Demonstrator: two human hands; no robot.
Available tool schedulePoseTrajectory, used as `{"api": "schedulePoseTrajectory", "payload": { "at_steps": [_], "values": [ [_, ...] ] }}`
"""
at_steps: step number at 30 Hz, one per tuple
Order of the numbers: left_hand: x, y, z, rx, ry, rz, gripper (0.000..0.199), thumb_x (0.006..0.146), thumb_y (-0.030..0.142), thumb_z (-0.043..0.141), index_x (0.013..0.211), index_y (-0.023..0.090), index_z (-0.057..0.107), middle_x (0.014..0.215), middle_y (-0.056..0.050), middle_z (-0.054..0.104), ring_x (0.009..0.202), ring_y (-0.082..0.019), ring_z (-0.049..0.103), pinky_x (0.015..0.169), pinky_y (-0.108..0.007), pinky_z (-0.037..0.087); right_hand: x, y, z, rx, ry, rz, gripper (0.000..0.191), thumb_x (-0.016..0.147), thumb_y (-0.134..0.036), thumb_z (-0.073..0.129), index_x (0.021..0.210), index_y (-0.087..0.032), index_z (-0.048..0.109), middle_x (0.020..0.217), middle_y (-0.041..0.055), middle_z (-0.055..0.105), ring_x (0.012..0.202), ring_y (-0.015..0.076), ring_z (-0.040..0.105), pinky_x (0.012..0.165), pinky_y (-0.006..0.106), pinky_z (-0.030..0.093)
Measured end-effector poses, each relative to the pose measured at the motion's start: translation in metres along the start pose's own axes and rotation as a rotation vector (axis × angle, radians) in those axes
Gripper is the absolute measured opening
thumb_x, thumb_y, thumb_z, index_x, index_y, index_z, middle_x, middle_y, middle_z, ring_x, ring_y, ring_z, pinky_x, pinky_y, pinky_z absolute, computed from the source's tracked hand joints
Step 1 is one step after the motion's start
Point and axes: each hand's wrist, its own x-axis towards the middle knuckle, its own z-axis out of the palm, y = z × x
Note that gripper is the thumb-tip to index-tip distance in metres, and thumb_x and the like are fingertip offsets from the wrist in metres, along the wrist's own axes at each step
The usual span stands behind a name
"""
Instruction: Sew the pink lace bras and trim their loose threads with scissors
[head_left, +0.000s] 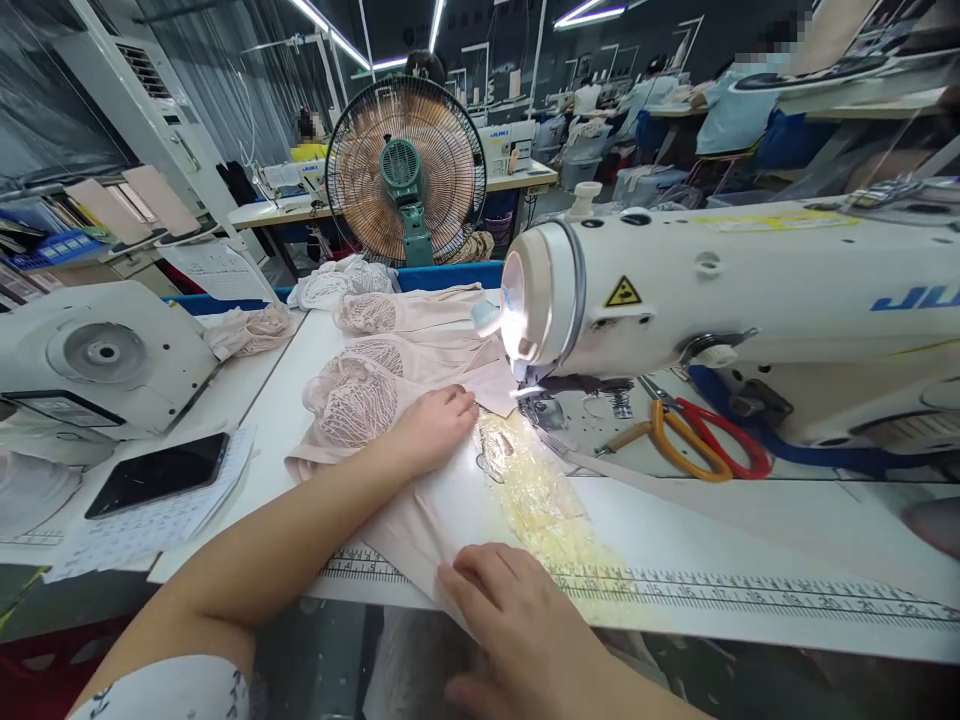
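Pale pink lace garment pieces (360, 395) lie on the white table, left of the sewing machine (720, 280). My left hand (441, 425) rests palm down on the pink fabric just left of the needle area, its fingers close together and bent slightly; whether it pinches the cloth is hidden. One corner of the fabric reaches the presser foot (529, 392). Near the table's front edge, my right hand (517, 610) has its thumb and fingers at a strip of pink fabric (416, 540) that hangs toward the edge. The fingertips seem to pinch the strip.
Orange-handled scissors (679, 445) and a red-handled pair (739, 445) lie beneath the machine arm. A phone (159, 474) rests on papers at the left, near another white machine (105, 350). Behind stand a large fan (405, 170) and people at other tables.
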Motion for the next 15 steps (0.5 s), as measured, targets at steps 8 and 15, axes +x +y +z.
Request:
{"api": "schedulePoseTrajectory", "payload": {
  "at_steps": [8, 15],
  "values": [
    [-0.098, 0.006, -0.037, 0.138, -0.201, -0.397, 0.044, 0.086, 0.005, 0.036, 0.126, 0.014, 0.052, 0.115, -0.017, 0.063, 0.102, -0.026, 0.06, 0.085, -0.041, 0.049, -0.006, 0.012, -0.001, -0.052, -0.034, 0.022, 0.027, 0.068, 0.004, 0.053, 0.081, -0.017, 0.064, 0.084, 0.0041, 0.065, 0.074, 0.0177, 0.059, 0.065, 0.027, 0.05],
    [-0.116, -0.001, -0.084, 0.006, -0.242, -0.586, 0.035, 0.086, 0.01, 0.036, 0.113, 0.017, 0.058, 0.105, -0.011, 0.06, 0.084, -0.021, 0.064, 0.069, -0.032, 0.051, -0.012, 0.029, -0.053, 0.179, -0.026, 0.048, 0.032, 0.087, -0.01, 0.038, 0.088, -0.023, 0.067, 0.089, 0.0033, 0.069, 0.078, 0.0128, 0.066, 0.067, 0.019, 0.054]
  ]
}}
